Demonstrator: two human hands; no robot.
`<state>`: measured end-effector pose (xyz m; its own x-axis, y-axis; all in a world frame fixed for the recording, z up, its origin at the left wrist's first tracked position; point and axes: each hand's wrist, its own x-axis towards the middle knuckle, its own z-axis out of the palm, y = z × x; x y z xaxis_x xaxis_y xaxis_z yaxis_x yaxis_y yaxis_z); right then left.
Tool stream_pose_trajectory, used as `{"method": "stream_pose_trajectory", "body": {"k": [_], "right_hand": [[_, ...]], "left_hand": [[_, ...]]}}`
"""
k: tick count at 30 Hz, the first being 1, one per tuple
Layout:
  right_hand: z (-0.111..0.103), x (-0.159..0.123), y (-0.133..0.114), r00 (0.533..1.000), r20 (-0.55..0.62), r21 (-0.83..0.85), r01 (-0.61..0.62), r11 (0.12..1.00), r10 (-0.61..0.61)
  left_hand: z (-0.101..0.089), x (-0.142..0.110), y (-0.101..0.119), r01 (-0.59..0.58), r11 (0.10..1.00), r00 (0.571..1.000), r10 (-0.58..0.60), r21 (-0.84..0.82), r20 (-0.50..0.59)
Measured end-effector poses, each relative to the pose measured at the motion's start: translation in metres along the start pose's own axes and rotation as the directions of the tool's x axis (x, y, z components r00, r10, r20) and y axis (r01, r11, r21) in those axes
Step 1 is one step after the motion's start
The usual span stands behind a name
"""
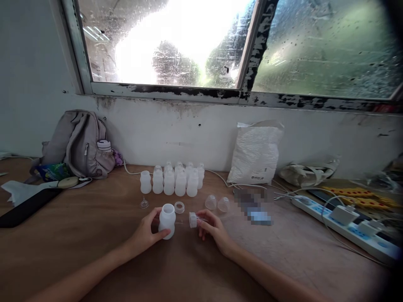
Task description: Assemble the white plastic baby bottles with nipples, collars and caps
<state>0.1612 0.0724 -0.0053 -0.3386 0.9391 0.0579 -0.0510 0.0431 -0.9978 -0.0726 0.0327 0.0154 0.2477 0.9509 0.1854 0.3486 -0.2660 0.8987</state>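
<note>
My left hand (pixel 147 230) is wrapped round a translucent white baby bottle (pixel 167 220), which stands upright with its neck uncovered. To its right, my right hand (pixel 215 230) pinches a bottle nipple fitted in a clear screw ring (pixel 193 219), turned sideways and apart from the bottle. A loose screw ring (pixel 179 207) lies just behind the bottle. Farther left on the table sits a clear nipple (pixel 144 203). Two clear domed caps (pixel 217 204) rest behind my right hand. Several capped bottles (pixel 180 182) stand grouped at the back, beside one uncapped bottle (pixel 145 182).
A grey backpack (pixel 82 144) leans on the wall at the left, near a black flat object (pixel 30 205). A white plastic bag (pixel 256 153) stands at the back. On the right lies a power strip (pixel 346 226) with plugs and cables. A blurred-out patch (pixel 253 205) lies nearby.
</note>
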Motion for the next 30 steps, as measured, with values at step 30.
{"method": "stream_pose_trajectory", "body": {"k": [30], "right_hand": [[0.003,0.005,0.001,0.997,-0.058,-0.082,-0.046,0.996,0.041]], "left_hand": [[-0.167,0.194,-0.016,-0.011,0.934,0.939,0.133,0.357,-0.317]]}}
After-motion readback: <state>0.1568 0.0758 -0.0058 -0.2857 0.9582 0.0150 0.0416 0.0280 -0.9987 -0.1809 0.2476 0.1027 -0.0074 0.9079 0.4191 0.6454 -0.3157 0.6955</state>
